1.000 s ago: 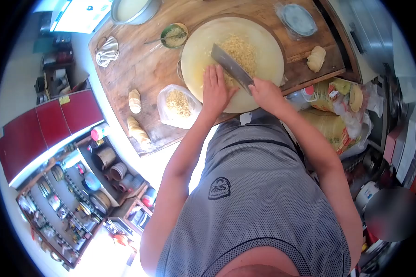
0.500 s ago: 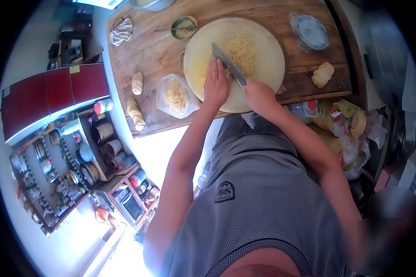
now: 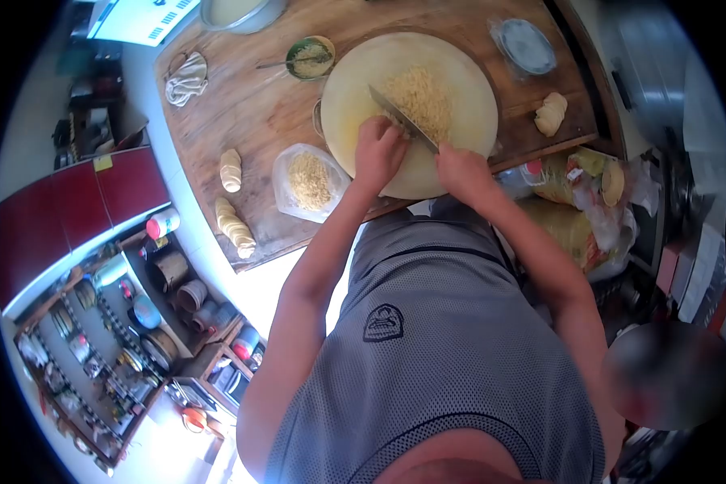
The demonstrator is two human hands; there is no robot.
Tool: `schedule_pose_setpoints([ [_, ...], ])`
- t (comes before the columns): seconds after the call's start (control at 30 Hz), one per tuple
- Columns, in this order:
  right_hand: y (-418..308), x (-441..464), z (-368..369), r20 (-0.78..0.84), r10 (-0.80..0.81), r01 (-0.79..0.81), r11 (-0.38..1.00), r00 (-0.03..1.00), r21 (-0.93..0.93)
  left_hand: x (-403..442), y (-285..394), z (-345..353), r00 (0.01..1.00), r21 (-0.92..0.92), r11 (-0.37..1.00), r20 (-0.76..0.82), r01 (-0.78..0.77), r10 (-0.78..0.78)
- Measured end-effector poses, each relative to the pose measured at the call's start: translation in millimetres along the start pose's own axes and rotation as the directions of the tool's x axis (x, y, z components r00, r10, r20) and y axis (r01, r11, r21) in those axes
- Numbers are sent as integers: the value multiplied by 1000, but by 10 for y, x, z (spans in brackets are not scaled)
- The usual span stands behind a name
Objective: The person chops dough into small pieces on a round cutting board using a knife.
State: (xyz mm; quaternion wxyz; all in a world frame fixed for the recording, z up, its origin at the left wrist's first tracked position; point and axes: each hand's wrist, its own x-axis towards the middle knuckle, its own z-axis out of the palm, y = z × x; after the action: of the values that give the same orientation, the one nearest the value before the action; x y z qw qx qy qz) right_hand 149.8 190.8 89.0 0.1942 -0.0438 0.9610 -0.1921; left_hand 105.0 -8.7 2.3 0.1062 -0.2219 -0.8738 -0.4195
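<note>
My right hand [image 3: 464,172] is wrapped round the handle of a kitchen knife [image 3: 405,118], whose blade lies diagonally over a round pale chopping board [image 3: 468,73]. My left hand [image 3: 379,152] is on the board beside the blade, its fingers curled and pressed together near the cutting edge. Whatever is under those fingertips is hidden, though small pale bits show beside them. Beyond the blade spreads a heap of finely chopped pale yellow food [image 3: 419,95]. A clear plastic bag [image 3: 284,184] with similar chopped food [image 3: 309,179] sits left of the board.
On the wooden table [image 3: 250,105] are a green bowl with a spoon [image 3: 310,56], a folded cloth [image 3: 187,79], a plastic-wrapped dish [image 3: 527,47] and a metal pot [image 3: 242,14]. Pale sliced rolls [image 3: 234,227] lie near the left edge, another [image 3: 551,114] at right. Bags [image 3: 605,218] crowd below.
My left hand's fingers, stretched out along the blade before, are now curled in. The knife has tilted slightly and my right hand has shifted a little rightward. The camera view has turned somewhat.
</note>
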Motion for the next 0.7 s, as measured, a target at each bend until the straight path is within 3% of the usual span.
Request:
schedule_pose_setpoints([
  [0.13, -41, -72, 145, -127, -48, 49, 999, 991, 3, 89, -46, -25, 998, -4, 998, 21, -58, 59],
  [0.4, -90, -73, 96, -119, 50, -58, 996, 992, -61, 118, -82, -144, 995, -71, 993, 24, -98, 99],
  [0.47, -90, -61, 70, -137, 64, -72, 996, 989, -53, 152, -157, -133, 982, -81, 980, 32, -181, 184],
  [0.7, -43, -150, 79, -105, 74, -77, 996, 992, -33, 164, -175, -88, 986, -102, 984, 57, -148, 154],
])
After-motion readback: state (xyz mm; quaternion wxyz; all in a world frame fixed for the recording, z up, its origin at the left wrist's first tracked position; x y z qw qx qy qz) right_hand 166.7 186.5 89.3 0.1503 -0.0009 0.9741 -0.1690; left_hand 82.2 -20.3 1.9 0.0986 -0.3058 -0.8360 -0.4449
